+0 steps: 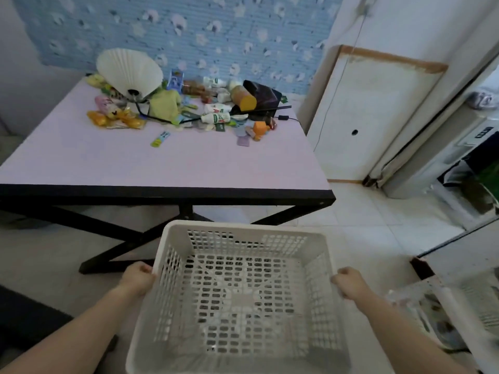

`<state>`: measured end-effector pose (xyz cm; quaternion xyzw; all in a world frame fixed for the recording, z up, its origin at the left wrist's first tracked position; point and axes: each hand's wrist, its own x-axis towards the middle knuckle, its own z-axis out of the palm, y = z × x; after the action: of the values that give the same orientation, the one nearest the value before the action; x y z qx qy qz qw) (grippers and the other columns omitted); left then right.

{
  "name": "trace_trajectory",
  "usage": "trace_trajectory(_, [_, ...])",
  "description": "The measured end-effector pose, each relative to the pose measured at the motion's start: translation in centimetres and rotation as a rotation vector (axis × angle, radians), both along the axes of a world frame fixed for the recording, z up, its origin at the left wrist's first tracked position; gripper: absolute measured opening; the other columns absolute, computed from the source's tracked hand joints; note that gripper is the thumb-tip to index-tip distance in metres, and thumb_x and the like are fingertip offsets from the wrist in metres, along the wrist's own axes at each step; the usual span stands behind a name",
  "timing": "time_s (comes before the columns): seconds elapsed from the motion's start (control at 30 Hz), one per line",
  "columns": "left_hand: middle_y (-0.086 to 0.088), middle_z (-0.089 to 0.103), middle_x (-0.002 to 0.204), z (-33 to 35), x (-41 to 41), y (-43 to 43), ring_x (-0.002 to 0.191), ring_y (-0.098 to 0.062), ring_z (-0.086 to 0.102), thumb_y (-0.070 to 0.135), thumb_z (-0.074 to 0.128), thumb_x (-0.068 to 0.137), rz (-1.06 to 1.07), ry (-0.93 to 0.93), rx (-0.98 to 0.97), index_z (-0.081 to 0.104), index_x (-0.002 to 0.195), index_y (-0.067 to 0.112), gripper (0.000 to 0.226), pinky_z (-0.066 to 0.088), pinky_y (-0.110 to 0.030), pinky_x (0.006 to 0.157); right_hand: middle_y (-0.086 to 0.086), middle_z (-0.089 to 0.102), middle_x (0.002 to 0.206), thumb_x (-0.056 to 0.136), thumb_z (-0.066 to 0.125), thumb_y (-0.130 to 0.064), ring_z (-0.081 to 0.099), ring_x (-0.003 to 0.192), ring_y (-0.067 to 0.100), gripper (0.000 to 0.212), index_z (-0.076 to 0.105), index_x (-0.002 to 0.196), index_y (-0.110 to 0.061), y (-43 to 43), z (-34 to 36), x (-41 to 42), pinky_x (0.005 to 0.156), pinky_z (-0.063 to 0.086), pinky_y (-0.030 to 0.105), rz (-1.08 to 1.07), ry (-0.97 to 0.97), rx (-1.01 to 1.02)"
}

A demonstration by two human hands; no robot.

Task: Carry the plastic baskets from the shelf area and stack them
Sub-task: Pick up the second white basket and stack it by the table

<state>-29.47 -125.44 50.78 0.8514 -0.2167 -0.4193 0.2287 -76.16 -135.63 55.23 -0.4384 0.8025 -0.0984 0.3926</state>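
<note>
White basket held at both side rims, low centre of view, above tiled floor.

Left hand clamped on rim at 9 o'clock of basket; right hand clamped on rim at 3 o'clock. Basket empty, upright, mouth facing up, perforated walls and base. Bench at 12 o'clock, apart from basket; clutter at its far edge: white pleated fan, bottles, yellow packets. Second white basket at 3 o'clock near frame edge, blurred.
</note>
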Motion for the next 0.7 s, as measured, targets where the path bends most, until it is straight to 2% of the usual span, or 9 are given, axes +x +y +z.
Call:
trace_trajectory(0.07, [-0.015,0.063,0.086,-2.9,-0.1,-2.5,0.080,-0.033,0.061,0.007,0.064,0.083,-0.016,-0.009,0.012,0.059,0.080,0.009,0.006,0.048,-0.033,0.067,0.015,0.056,0.083,0.085,0.059,-0.005,0.055,0.074,0.029,0.012,0.049,0.093,-0.005,-2.6,-3.5,0.3,0.065,0.041,0.033,-0.029,0.009,0.023])
trace_trajectory(0.13, [-0.015,0.064,0.088,-5.8,0.0,-5.2,0.083,-0.034,0.062,0.008,0.063,0.085,-0.023,-0.012,0.028,0.061,0.083,0.008,0.003,0.047,-0.033,0.069,0.012,0.054,0.080,0.086,0.056,-0.004,0.053,0.074,0.028,0.013,0.050,0.097,-0.003,-5.4,-6.8,0.6,0.067,0.041,0.035,-0.051,0.014,0.051])
trace_trajectory(0.23, [-0.018,0.065,0.088,-9.2,-0.3,-8.6,0.079,-0.033,0.061,0.013,0.058,0.089,-0.029,-0.028,0.080,0.060,0.076,0.008,0.014,0.045,-0.033,0.070,0.011,0.053,0.078,0.087,0.055,-0.004,0.053,0.075,0.029,0.016,0.050,0.102,-0.002,-8.8,-10.9,1.1,0.070,0.042,0.037,-0.100,0.036,0.079])
trace_trajectory(0.33, [-0.017,0.062,0.091,-12.2,-0.6,-11.4,0.082,-0.032,0.058,0.012,0.055,0.092,0.006,-0.046,0.145,0.058,0.088,0.006,0.008,0.045,-0.033,0.071,0.007,0.053,0.082,0.089,0.053,-0.009,0.058,0.087,0.034,0.020,0.049,0.108,-0.005,-12.0,-14.5,1.5,0.080,0.047,0.041,-0.113,0.020,0.107])
trace_trajectory(0.4, [-0.020,0.065,0.093,-14.9,-0.8,-12.7,0.084,-0.035,0.062,0.010,0.055,0.092,0.026,-0.038,0.190,0.061,0.095,0.001,0.011,0.050,-0.035,0.069,0.010,0.057,0.095,0.089,0.053,-0.012,0.058,0.100,0.037,0.033,0.049,0.121,-0.003,-14.3,-16.9,1.3,0.087,0.047,0.043,-0.114,0.016,0.145])
trace_trajectory(0.5, [-0.023,0.067,0.091,-18.0,-0.9,-13.9,0.078,-0.036,0.064,0.009,0.055,0.089,0.039,-0.019,0.224,0.060,0.086,0.003,0.008,0.057,-0.040,0.067,0.019,0.056,0.125,0.089,0.055,-0.015,0.053,0.116,0.038,0.046,0.047,0.133,-0.002,-16.6,-19.8,1.2,0.096,0.044,0.043,-0.105,0.017,0.174])
trace_trajectory(0.6, [-0.017,0.063,0.080,-19.7,-1.9,-15.1,0.074,-0.034,0.062,0.008,0.058,0.088,0.047,-0.037,0.240,0.055,0.079,0.008,0.010,0.056,-0.042,0.071,0.020,0.053,0.133,0.087,0.058,-0.018,0.053,0.118,0.038,0.054,0.044,0.137,-0.004,-18.8,-22.5,0.8,0.099,0.044,0.044,-0.075,0.004,0.189])
trace_trajectory(0.7, [-0.016,0.063,0.090,-21.2,-3.0,-15.6,0.082,-0.034,0.062,0.012,0.055,0.090,-0.010,-0.048,0.242,0.052,0.094,0.008,0.006,0.051,-0.037,0.074,0.021,0.053,0.133,0.087,0.060,-0.018,0.055,0.116,0.039,0.058,0.042,0.139,-0.003,-20.5,-24.4,0.4,0.094,0.045,0.042,-0.078,-0.041,0.233])
